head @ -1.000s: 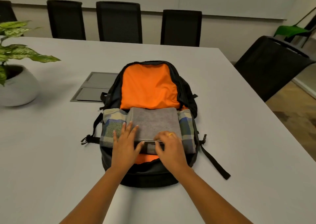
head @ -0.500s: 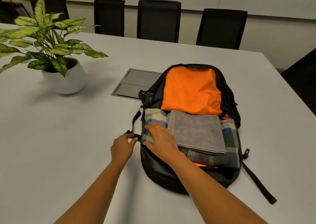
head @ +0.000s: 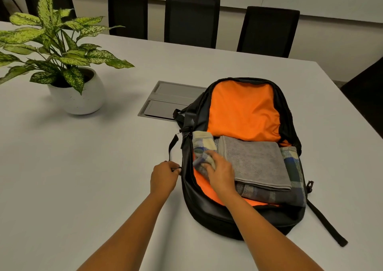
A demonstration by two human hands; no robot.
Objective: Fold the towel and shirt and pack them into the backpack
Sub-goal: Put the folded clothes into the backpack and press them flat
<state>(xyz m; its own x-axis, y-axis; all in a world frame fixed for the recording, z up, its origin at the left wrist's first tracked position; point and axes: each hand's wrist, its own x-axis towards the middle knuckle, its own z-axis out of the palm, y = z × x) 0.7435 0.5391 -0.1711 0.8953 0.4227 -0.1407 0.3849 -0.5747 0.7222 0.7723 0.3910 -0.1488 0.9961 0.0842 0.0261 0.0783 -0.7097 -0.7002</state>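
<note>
Head view looks down at a black backpack (head: 244, 214) lying open on the counter (head: 83, 167), with its orange inside showing. The checked shirt (head: 292, 171) lies folded in the backpack, and the grey towel (head: 255, 163) lies folded on top of it. Both sit in the near half. The left hand (head: 163, 177) is just beside the backpack's left side, and its fingers (head: 173, 170) pinch the end of a thin black strap (head: 170, 148). The right hand (head: 219, 173) is on the left corner of the shirt. Its fingers (head: 213, 156) look curled round a bunch of the cloth, but that bit is blurry, so I am not fully sure. The shirt and towel are soft and light, and they would likely flop or come unfolded if pulled by one corner. It seems best to press them flat from above, or hold them under a folded edge, and push the loose corner down inside the wall. The backpack is soft too, so holding its side should help stop it sliding.
</note>
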